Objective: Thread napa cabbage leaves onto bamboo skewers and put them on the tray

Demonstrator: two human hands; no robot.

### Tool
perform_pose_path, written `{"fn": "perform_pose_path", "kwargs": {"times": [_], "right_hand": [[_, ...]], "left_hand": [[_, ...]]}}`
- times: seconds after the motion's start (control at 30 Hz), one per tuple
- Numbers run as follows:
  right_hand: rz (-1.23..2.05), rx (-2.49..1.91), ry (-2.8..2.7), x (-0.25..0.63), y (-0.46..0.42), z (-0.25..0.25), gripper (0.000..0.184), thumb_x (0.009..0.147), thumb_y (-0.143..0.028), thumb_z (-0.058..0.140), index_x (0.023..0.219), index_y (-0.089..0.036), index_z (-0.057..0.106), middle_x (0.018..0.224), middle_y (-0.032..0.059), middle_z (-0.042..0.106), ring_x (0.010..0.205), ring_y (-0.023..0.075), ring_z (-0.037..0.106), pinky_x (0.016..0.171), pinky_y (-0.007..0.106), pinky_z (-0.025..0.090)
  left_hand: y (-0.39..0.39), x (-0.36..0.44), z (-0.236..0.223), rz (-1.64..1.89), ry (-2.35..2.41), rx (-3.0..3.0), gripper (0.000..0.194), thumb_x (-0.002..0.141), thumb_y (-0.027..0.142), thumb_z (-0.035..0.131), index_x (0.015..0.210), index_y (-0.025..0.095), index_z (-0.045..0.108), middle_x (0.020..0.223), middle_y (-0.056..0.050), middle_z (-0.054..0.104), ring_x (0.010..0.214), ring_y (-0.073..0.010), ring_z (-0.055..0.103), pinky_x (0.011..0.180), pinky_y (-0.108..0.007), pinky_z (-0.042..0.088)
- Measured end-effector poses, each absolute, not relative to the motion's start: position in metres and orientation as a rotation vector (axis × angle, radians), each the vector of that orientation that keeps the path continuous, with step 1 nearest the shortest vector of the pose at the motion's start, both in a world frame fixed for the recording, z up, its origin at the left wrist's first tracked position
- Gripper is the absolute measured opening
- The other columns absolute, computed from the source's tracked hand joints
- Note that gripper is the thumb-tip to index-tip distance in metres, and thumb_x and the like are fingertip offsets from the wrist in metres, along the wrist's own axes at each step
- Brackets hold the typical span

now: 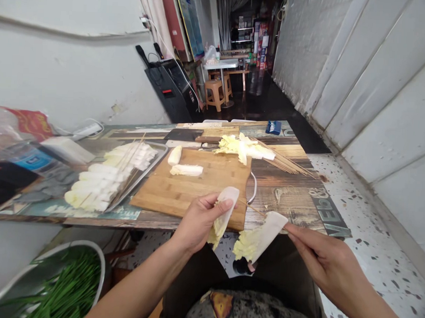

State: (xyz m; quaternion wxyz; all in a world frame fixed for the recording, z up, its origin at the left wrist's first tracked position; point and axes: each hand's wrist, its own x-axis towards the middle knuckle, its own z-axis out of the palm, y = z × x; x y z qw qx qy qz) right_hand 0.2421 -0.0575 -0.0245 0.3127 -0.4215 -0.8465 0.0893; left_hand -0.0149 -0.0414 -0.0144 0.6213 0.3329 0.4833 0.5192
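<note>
My left hand (198, 220) pinches a napa cabbage leaf (225, 212) between thumb and fingers, its white end up and its yellow frill hanging down. At the right, my right hand (314, 250) is closed at the edge of a second cabbage leaf (263, 235), which is threaded on a thin wooden skewer (256, 209). The skewer's bare part points left toward the first leaf; whether its tip touches that leaf I cannot tell. Both hands are in front of a wooden cutting board (161, 189), where two rolled cabbage pieces (186, 170) lie.
Finished-looking cabbage skewers (101, 177) fill a metal tray (140, 186) at the left. Behind the board lie a knife (185, 135), loose cabbage leaves (234, 147) and a bundle of skewers (290, 162). A blue box (273, 127) stands farther back. Green chives (66, 289) fill a bowl (102, 262) lower left.
</note>
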Motion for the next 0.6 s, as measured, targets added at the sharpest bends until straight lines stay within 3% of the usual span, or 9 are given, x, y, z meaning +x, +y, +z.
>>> {"fn": "perform_pose_path", "kwargs": {"times": [0.3, 0.6], "right_hand": [[0.277, -1.141, -2.215, 0.2421, -0.0586, -0.0221, 0.026, 0.093, -0.019, 0.046, 0.105, -0.018, 0.069, 0.101, 0.0047, 0.074, 0.085, 0.0181, 0.072, 0.073, 0.025, 0.06], [0.445, -1.125, -2.155, 0.244, -0.0491, -0.0208, 0.023, 0.091, -0.02, 0.051, 0.1, -0.021, 0.072, 0.096, 0.0012, 0.075, 0.08, 0.0173, 0.073, 0.069, 0.023, 0.06]], "left_hand": [[-0.0412, -0.0142, -0.017, 1.174, 1.193, 0.882, 0.022, 0.07, 0.037, 0.079, 0.082, 0.019, 0.078, 0.076, -0.002, 0.074, 0.079, -0.0138, 0.062, 0.075, -0.022, 0.044], [-0.0391, -0.0148, -0.0146, 1.114, 1.184, 0.964, 0.019, 0.071, 0.037, 0.078, 0.081, 0.021, 0.078, 0.082, -0.002, 0.075, 0.074, -0.0118, 0.061, 0.07, -0.021, 0.044]]}}
